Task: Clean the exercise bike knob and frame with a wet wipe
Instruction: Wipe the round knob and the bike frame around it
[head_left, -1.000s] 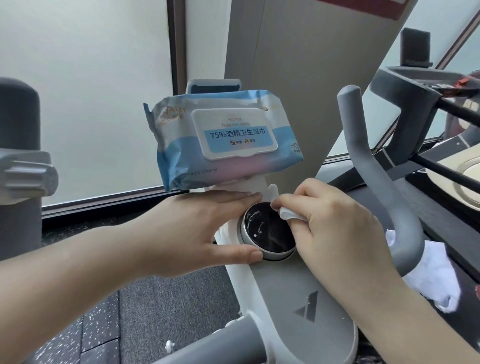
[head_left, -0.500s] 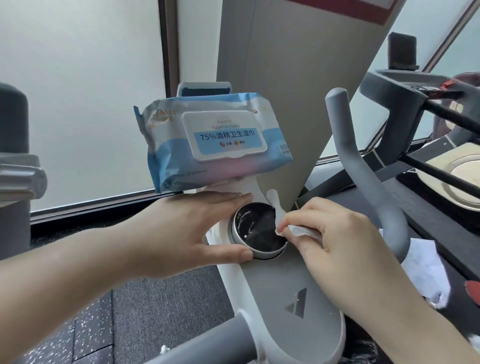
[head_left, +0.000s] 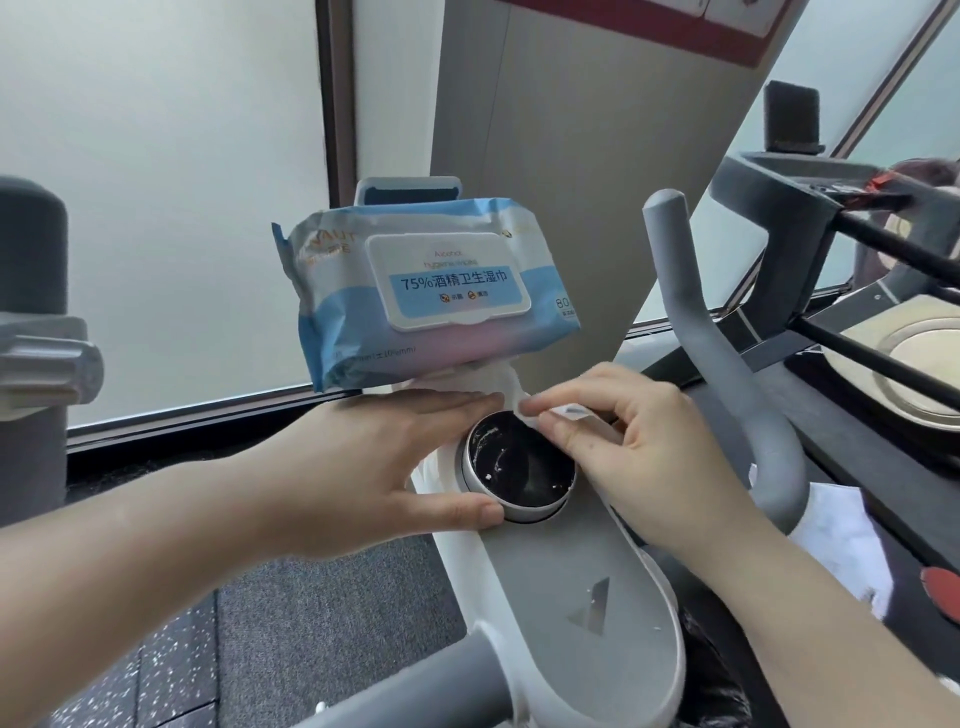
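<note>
White wet wipe (head_left: 558, 411), folded small, sits pinched in the grip of the right hand (head_left: 639, 452), whose fingertips press it against the upper right rim of the knob (head_left: 519, 470). The knob is round, with a silver ring and a glossy black face smeared with pale streaks and specks; it stands on the upper end of the grey frame (head_left: 566, 571) of the exercise bike. The left hand (head_left: 374, 462) lies with straight fingers along the far left side of the knob and its thumb along the near side, bracing the knob between them without curling round it, so its grip is released. Just above the left fingers, a blue and white pack of wipes (head_left: 431, 291) rests on the holder at the top of the frame, its white lid flap closed and printed with "75%". A grey handlebar (head_left: 727, 374) curves up at the right of the frame, close behind the right hand. Beyond it, at the right edge, stands another dark machine (head_left: 831, 218). A crumpled white cloth (head_left: 841, 540) lies below the handlebar. Speckled dark floor (head_left: 171, 670) shows under the left forearm.
</note>
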